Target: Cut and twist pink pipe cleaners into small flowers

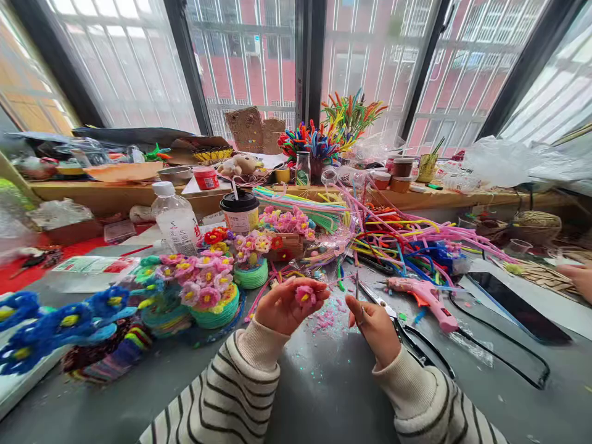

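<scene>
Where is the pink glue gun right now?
In the head view, the pink glue gun lies right of the right hand, between the black-handled scissors and the phone.

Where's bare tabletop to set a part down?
Grey table between the striped sleeves, glitter specks aside; also right of the right sleeve, below the black cable. Crowded: flower pots at left, pipe cleaners farther back, scissors, glue gun beside the right hand.

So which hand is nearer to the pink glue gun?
The right. The right hand is just to the left of the pink glue gun, with scissors partly between them; the left hand is farther left, holding a pink flower.
</scene>
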A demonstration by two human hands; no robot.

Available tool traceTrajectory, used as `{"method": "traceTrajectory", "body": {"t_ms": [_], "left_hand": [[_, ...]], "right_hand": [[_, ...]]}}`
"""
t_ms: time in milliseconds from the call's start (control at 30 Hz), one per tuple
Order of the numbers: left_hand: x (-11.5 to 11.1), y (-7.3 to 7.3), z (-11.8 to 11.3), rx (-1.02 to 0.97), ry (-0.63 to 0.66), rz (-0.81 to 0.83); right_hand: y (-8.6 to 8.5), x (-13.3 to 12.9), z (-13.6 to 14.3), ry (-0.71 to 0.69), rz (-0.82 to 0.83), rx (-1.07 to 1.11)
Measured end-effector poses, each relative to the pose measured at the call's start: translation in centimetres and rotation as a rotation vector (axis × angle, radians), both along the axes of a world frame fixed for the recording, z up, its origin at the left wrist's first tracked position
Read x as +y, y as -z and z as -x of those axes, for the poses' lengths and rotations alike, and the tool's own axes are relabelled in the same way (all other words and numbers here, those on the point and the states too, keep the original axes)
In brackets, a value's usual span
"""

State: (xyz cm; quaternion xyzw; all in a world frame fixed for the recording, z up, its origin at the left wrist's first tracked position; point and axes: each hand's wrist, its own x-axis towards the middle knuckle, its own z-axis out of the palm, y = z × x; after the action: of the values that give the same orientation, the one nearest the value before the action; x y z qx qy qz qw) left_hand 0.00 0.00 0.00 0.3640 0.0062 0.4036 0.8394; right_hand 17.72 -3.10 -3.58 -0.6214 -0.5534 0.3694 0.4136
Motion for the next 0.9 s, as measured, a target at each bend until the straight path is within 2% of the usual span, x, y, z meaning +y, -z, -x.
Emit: {"method": "traceTrajectory", "body": {"t_ms": [267,467,633,733,800,900], "left_hand": [[-0.4,-0.1,-0.5,0.064,-0.029,-0.106],[-0.3,0.3,-1.0,0.194,-0.218,-0.106],[-1.0,0.2,-1.6,0.39,-0.404,-0.147],[-1.4,0.2,-1.8,0.457,-0.537,-0.259],[-1.5,0.3,-1.8,0.508,-0.646,-0.411],[-1.2,0.4,-1.6,0.567,-0.895,-0.69]], "right_hand": [[0.5,0.4,-0.1,0.004,0.002,0.0],[0.5,0.5,-0.1,0.001,0.032,-0.007],[0.2,0.5,0.1,-0.008,0.044,-0.056],[0.2,0.4,0.1,-0.025,0.048,-0.09],[0.3,0.4,0.0,-0.03,0.047,-0.113],[0.5,0.4,-0.1,-0.043,0.031,-0.159]]}}
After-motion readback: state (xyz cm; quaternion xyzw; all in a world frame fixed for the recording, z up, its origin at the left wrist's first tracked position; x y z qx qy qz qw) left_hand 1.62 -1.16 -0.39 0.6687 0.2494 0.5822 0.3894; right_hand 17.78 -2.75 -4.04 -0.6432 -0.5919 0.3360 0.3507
